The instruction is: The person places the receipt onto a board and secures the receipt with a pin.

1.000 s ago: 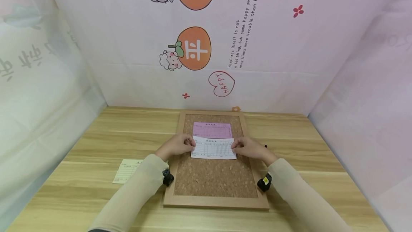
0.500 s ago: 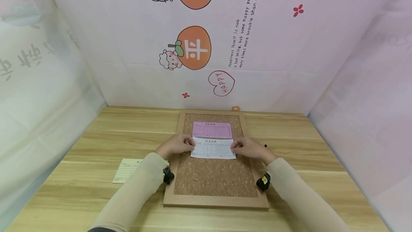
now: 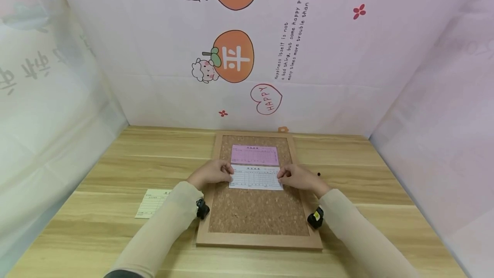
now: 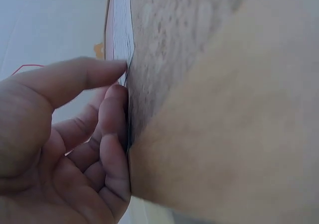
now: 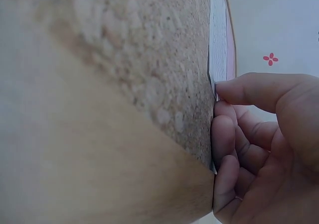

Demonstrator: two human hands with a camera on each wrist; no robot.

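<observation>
White slip (image 3: pixel 255 178) has flattened, its edges pinched by left hand (image 3: pixel 211 172) and right hand (image 3: pixel 300 178), bare cork (image 3: pixel 258 213) below.

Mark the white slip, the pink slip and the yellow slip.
White slip (image 3: pixel 255 178), head view: middle of its printed face.
Pink slip (image 3: pixel 254 155), head view: middle of its printed face.
Yellow slip (image 3: pixel 151 203), head view: its uncovered left part.

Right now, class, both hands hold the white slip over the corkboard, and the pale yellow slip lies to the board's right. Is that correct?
Not quite: the head view shows the pale yellow slip left of the corkboard. The left hand and right hand do hold the white slip over it.
</observation>
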